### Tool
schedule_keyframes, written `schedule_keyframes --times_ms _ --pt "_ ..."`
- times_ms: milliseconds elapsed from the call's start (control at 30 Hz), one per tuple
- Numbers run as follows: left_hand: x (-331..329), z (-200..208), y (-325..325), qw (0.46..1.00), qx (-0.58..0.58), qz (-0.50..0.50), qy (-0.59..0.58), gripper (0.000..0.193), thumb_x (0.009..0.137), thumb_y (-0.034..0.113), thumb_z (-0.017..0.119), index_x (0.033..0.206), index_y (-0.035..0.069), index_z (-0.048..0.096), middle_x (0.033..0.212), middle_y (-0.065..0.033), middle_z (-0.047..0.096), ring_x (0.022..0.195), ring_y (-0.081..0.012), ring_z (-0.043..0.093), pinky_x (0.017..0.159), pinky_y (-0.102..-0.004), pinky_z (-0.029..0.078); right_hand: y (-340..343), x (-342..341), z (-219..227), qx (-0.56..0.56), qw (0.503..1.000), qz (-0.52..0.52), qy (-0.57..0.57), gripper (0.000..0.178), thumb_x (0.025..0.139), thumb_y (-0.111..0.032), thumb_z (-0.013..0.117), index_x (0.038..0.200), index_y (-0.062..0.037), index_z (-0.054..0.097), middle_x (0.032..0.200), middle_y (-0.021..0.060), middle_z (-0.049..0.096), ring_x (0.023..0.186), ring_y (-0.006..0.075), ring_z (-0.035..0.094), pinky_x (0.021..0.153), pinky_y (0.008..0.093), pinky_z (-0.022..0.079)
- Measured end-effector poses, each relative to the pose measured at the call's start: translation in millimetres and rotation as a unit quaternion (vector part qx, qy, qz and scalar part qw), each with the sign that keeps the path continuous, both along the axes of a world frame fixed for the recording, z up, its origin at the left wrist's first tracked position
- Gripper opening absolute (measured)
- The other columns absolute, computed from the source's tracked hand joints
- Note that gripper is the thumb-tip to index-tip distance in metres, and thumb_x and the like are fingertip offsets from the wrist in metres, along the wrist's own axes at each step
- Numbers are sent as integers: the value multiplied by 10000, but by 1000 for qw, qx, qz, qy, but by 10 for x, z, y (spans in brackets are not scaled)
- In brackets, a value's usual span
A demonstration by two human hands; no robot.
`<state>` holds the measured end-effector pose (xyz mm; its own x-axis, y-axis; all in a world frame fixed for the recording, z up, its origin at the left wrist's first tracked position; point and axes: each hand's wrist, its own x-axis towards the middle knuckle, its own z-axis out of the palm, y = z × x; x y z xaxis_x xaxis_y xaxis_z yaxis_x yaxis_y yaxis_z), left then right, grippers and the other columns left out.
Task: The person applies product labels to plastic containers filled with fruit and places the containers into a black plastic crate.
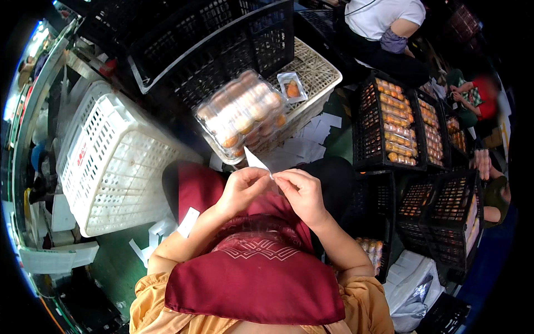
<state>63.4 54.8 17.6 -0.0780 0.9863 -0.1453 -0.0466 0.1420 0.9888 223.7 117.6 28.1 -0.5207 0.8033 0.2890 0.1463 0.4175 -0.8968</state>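
Above my lap, my left hand (243, 190) and my right hand (303, 193) meet fingertip to fingertip. Both pinch a small white slip of paper (255, 161), which rises to a point above the fingers. Just beyond it, clear plastic packs (245, 111) of round orange-brown items sit stacked on an upturned white crate (317, 67). Whether the items are fruit or eggs I cannot tell. Beside the packs lies a small white-edged card (292, 88) with an orange picture. Another white slip (188, 222) rests against my left forearm.
A large white basket (128, 167) stands at my left, and black crates (222, 44) rise behind the packs. On the right, black crates (384, 125) hold several filled packs. Loose papers (311, 139) litter the floor. A person in a white shirt (384, 16) sits at the back.
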Motion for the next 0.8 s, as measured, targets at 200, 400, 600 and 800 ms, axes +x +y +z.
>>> schedule_keyframes --times_ms 200,400,600,800 --pt "11 33 -22 971 86 9 224 112 814 87 595 865 -3 637 773 -116 619 703 -204 602 642 -293 475 2 5 -8 -1 999 17 -28 71 789 -34 620 842 14 624 775 136 622 687 268 607 624 327 480" --pt "-1 -7 33 956 105 10 274 115 783 84 602 842 -11 627 762 -130 615 688 -230 603 626 -309 473 208 142 -297 -187 982 8 29 92 811 -49 604 862 26 613 733 43 612 654 89 552 595 236 448" --pt "-281 -287 129 933 51 6 356 149 773 116 571 812 -16 630 725 -186 600 676 -307 603 642 -351 476 739 818 -478 -406 886 -150 168 141 823 -122 598 892 0 613 685 10 571 540 57 485 471 178 358" --pt "-394 -505 169 874 19 -16 486 271 808 219 605 971 2 615 931 -191 619 866 -363 590 759 -385 479 689 748 -303 -313 893 -239 217 99 859 -91 568 887 -6 610 683 -6 552 546 32 455 473 168 340"
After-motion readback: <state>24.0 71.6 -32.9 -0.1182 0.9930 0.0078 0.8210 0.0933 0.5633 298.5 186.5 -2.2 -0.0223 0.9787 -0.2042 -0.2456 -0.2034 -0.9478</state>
